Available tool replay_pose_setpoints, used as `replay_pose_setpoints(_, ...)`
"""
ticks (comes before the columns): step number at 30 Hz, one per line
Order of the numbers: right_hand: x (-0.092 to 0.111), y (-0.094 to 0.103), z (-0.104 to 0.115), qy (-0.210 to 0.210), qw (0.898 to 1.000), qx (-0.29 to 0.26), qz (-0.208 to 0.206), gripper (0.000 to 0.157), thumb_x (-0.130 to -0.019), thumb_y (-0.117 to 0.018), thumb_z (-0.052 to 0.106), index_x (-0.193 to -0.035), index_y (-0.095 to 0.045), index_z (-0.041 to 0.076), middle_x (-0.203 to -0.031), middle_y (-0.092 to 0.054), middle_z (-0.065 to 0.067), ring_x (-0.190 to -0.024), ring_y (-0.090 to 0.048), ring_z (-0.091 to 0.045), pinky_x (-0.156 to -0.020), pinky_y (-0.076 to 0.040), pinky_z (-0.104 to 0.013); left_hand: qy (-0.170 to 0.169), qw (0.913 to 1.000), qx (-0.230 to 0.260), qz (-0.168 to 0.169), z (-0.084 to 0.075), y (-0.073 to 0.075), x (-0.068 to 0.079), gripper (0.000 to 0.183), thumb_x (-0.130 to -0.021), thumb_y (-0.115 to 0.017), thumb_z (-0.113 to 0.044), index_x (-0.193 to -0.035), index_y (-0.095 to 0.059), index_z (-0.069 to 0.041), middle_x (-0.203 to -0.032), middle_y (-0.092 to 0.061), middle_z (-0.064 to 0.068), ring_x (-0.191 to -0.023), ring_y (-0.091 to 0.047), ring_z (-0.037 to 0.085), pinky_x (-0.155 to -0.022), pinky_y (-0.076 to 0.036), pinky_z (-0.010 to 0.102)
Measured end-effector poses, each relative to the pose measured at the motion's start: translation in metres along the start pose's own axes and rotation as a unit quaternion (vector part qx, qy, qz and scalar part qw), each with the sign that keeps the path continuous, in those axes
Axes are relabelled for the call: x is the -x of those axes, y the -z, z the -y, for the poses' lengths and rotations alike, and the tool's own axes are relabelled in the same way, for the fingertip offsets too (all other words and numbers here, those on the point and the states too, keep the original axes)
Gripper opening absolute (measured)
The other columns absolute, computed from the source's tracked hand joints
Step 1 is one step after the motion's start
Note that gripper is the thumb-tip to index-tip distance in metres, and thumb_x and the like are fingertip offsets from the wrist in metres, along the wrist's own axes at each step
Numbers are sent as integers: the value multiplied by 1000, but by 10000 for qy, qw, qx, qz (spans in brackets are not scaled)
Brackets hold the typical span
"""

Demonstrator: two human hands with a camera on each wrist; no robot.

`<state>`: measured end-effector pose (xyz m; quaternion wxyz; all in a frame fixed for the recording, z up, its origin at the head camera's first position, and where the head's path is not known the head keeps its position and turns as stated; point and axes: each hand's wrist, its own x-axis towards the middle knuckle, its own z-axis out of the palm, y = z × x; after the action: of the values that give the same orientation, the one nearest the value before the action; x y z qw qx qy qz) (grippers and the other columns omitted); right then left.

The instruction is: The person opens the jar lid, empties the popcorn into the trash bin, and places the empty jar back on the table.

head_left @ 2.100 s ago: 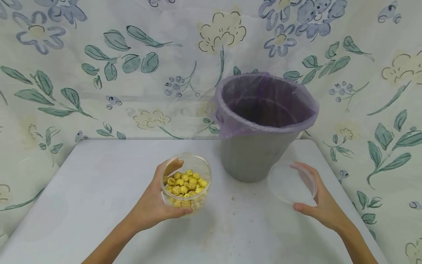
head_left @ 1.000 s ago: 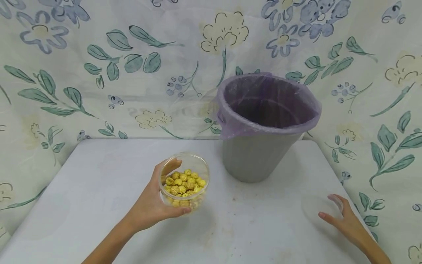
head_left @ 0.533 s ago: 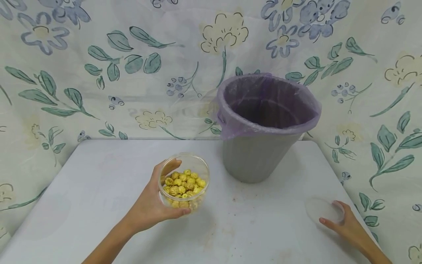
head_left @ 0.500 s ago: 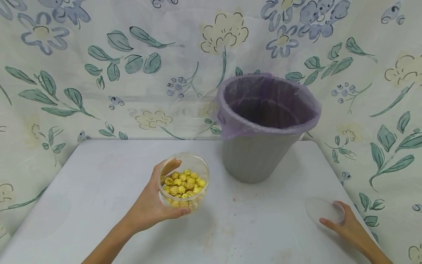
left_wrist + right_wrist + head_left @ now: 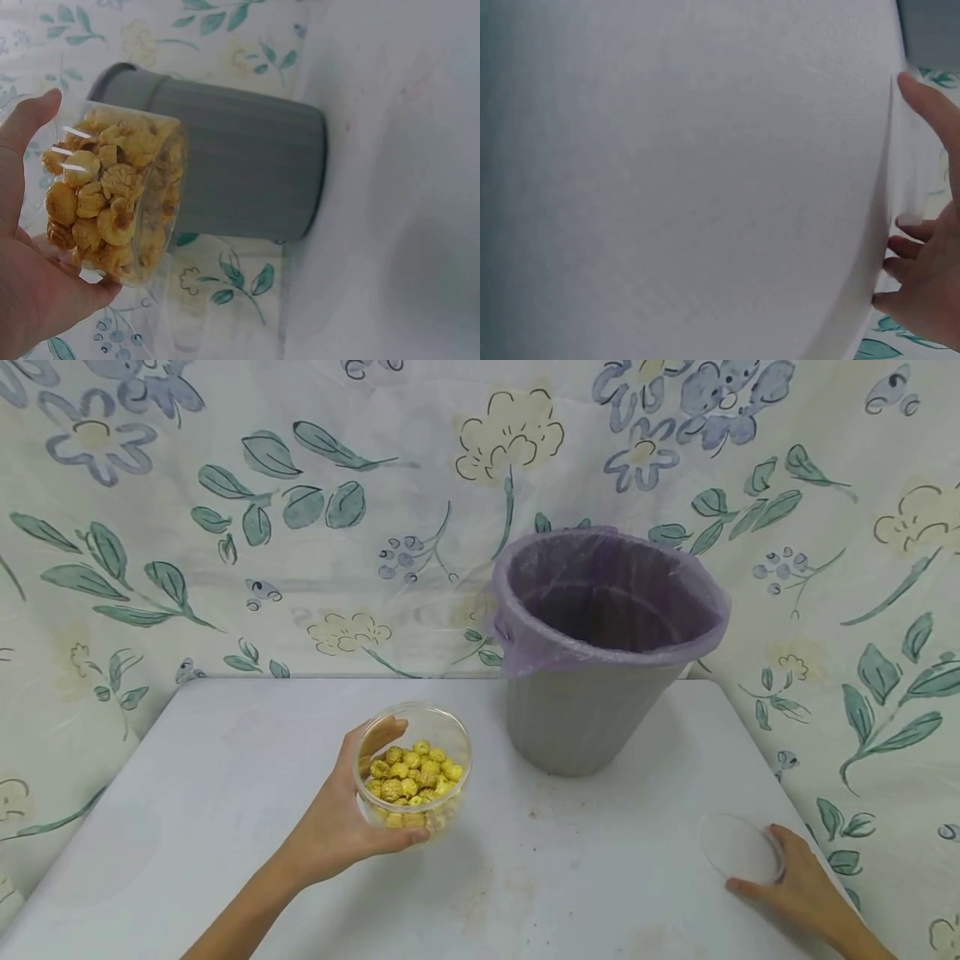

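Note:
My left hand (image 5: 348, 814) grips a clear round tub (image 5: 412, 808) tilted slightly toward the camera, its mouth uncovered. Yellow caramel popcorn (image 5: 412, 774) fills its lower part; the left wrist view shows the pieces (image 5: 97, 195) through the wall, with the thumb and fingers around the tub (image 5: 176, 187). Far to the right, my right hand (image 5: 806, 885) holds a clear round lid (image 5: 742, 850) by its edge, low at the tabletop. In the right wrist view, the fingertips (image 5: 904, 247) are right at the table surface, and the lid (image 5: 911, 172) shows faintly between thumb and fingers.
Behind and between the hands stands a grey bin (image 5: 581, 727) lined with a purple bag (image 5: 532, 647), its mouth open upward. Small crumbs and faint stains mark the white table (image 5: 262, 760). A flowered cloth (image 5: 420, 510) hangs behind the table's back edge.
My right hand has carried the lid from beside the bin toward the right front, down to the table. My left hand and the tub have shifted only slightly left.

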<state>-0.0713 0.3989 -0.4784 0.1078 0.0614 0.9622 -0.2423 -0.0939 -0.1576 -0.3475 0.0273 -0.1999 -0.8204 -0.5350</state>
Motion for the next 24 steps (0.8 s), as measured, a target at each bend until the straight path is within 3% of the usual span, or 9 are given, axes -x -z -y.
replay_pose_setpoints(5, 2, -3, -1, 177, 9984, 499, -217, 114, -75, -82, 49, -136, -20, -25, -134, -25, -47, -123, -27, -65, -99, -29, -73, 24, 10000, 18, 11, 0, 0, -1, 110, -68, -92, -11, -151, -21, -7, -151, -37, 4, -136, -35, 27, -104, -34, 20)
replay_pose_setpoints(9, 1, -2, -1, 171, 9977, 656, -80, 114, -76, -81, 52, -136, -21, -25, -135, -23, -47, -124, -25, -66, -98, -28, -74, 1, 10000, 48, -6, 0, 0, -1, 109, -68, -92, -11, -152, -22, -11, -151, -37, 4, -136, -35, 27, -103, -33, 17)
replay_pose_setpoints(13, 2, 4, 5, 407, 9967, 684, -155, 111, -79, -79, 51, -136, -21, -24, -135, -25, -48, -124, -27, -65, -99, -29, -74, -5, 10000, 46, -9, -1, 1, -1, 109, -68, -92, -11, -152, -23, -13, -151, -37, 4, -136, -35, 27, -108, -34, 29)
replay_pose_setpoints(17, 6, 21, 21, 724, 9969, 103, -278, 100, -88, -74, 42, -142, -18, -20, -140, -21, -47, -127, -24, -64, -98, -26, -76, -44, 10000, 45, -15, -1, 1, -2, 109, -68, -92, -11, -152, -23, -13, -151, -38, 6, -136, -35, 29, -108, -34, 50)
replay_pose_setpoints(18, 6, 27, 26, 818, 9961, -58, -313, 96, -90, -73, 39, -144, -18, -18, -142, -20, -46, -128, -23, -63, -98, -25, -77, -57, 10000, 46, -17, -1, 1, -2, 109, -68, -92, -11, -152, -23, -13, -151, -38, 6, -136, -35, 29, -108, -34, 51)
replay_pose_setpoints(24, 9, 59, 63, 1521, 9845, -372, -786, 74, -98, -64, 26, -148, -24, -12, -147, -21, -41, -133, -20, -62, -98, -20, -79, -127, 9999, 5, -48, -1, 5, -5, 110, -67, -92, -8, -152, -22, -11, -151, -37, 5, -136, -35, 27, -105, -34, 20)
